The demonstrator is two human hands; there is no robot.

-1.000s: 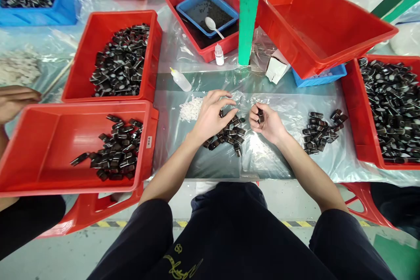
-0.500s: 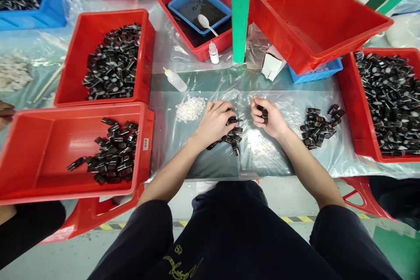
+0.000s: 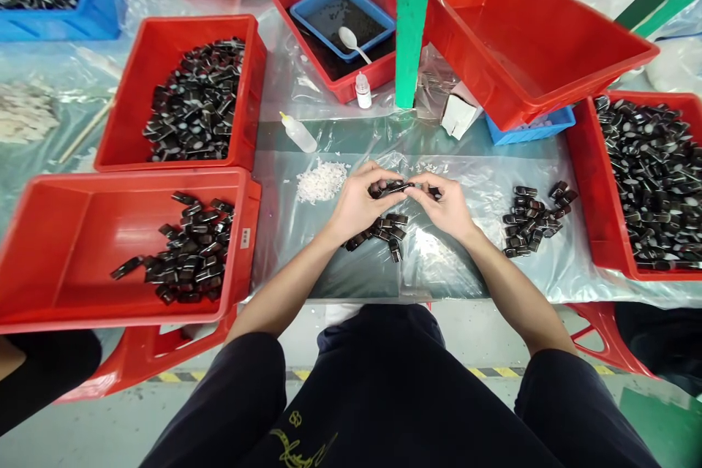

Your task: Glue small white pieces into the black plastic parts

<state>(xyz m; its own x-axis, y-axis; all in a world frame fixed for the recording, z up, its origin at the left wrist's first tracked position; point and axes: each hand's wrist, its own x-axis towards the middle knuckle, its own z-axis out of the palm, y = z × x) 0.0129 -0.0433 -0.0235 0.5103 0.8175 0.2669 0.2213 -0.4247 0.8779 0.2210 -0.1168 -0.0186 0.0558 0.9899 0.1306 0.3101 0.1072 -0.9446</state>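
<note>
Both hands meet in front of me over the plastic-covered table. My left hand (image 3: 363,197) is closed round a small glossy black part (image 3: 395,187), its fingers and thumb pinching it. The fingertips of my right hand (image 3: 442,205) grip the right end of the same part, and more dark parts show partly inside that palm. Just below lies a loose pile of like black parts (image 3: 384,229). To the left of my left hand is a heap of small white pieces (image 3: 321,182). What kind of part it is I cannot make out.
Red bins of black parts stand left (image 3: 249,88) and right (image 3: 589,183), with a shallower red bin (image 3: 71,234) near left. Another black pile (image 3: 531,219) lies right. A green post (image 3: 411,29), squeeze bottle (image 3: 299,133) and small bottle (image 3: 363,91) stand beyond my hands.
My hands have come together from apart. My left hand has lifted off the pile, and both now hold one black part between them. The view has shifted slightly.
</note>
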